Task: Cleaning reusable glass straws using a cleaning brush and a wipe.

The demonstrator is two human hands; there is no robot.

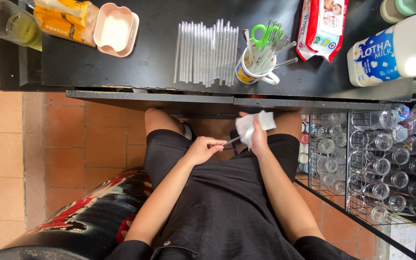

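- Looking down from my head camera, I see my left hand [202, 150] curled shut around one end of a thin clear tube [230, 140], held over my lap so it stays steady.
- My right hand [257, 139] pinches a white tissue [252, 125] around the tube's other end, fingers closed on it.
- Both forearms angle inward, meeting below the black counter [160, 58].
- On the counter lie a row of clear tubes [206, 52] and a mug [251, 72] holding tools.

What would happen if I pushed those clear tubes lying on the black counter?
The clear tubes look round and thin, so they would probably roll apart. If glass, they might break falling off the black counter. They seem light.
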